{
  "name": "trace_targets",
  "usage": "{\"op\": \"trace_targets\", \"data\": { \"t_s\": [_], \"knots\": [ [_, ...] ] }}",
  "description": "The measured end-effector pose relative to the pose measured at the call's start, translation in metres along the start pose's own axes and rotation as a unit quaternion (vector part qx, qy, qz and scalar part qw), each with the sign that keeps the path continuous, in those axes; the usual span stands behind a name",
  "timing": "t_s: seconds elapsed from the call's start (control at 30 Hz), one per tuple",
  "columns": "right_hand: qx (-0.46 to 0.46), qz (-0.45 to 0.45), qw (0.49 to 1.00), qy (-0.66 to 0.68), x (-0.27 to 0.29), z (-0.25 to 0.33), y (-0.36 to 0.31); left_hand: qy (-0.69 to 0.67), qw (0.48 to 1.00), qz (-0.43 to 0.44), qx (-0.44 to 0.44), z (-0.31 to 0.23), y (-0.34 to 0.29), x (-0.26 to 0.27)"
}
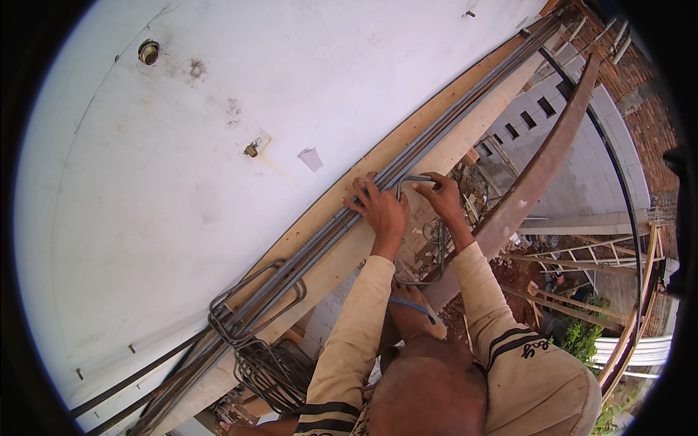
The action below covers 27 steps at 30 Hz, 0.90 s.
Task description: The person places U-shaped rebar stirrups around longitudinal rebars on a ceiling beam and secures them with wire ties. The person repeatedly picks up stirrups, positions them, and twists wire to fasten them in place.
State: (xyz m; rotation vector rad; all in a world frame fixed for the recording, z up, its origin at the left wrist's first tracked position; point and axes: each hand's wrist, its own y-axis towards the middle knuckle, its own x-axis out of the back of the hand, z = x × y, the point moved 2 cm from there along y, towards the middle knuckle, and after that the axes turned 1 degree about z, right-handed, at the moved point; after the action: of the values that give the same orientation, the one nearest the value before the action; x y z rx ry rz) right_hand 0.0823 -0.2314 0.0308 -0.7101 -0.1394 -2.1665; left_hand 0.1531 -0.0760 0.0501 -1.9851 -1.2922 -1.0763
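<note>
Stirrup [422, 218] — bent steel loop, long axis toward the person, both hands gripping its top, left hand [383, 211], right hand [443, 196]

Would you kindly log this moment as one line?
left hand: on rebar bundle | right hand: gripping stirrup | spare stirrups: bunched along bars

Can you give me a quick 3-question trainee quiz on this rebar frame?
1. True or false: the right hand grips a bent steel stirrup.
2. Where does the left hand rest?
A. on the long rebars along the wooden plank
B. on the brick wall
C. on the loose pile of stirrups
3. Fill in: a bundle of stirrups already sits around the bars toward the ____ of the picture.

Key: 1 true; 2 A; 3 lower left.
</note>
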Motion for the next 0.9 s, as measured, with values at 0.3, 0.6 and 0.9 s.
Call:
{"op": "trace_targets", "data": {
  "t_s": [0.3, 0.6, 0.9],
  "knots": [
    [0.015, -0.006, 0.986, -0.165, 0.000, 0.013, 0.016, -0.032, 0.998, -0.046, 0.039, -0.005, -0.001, -0.006],
    [-0.005, 0.008, 0.979, -0.202, -0.002, 0.005, 0.026, -0.079, 0.991, -0.104, 0.024, -0.007, -0.005, -0.013],
    [-0.241, 0.015, 0.930, 0.275, 0.002, -0.028, -0.033, -0.087, 0.990, -0.103, 0.032, -0.006, -0.004, -0.015]
  ]
}}
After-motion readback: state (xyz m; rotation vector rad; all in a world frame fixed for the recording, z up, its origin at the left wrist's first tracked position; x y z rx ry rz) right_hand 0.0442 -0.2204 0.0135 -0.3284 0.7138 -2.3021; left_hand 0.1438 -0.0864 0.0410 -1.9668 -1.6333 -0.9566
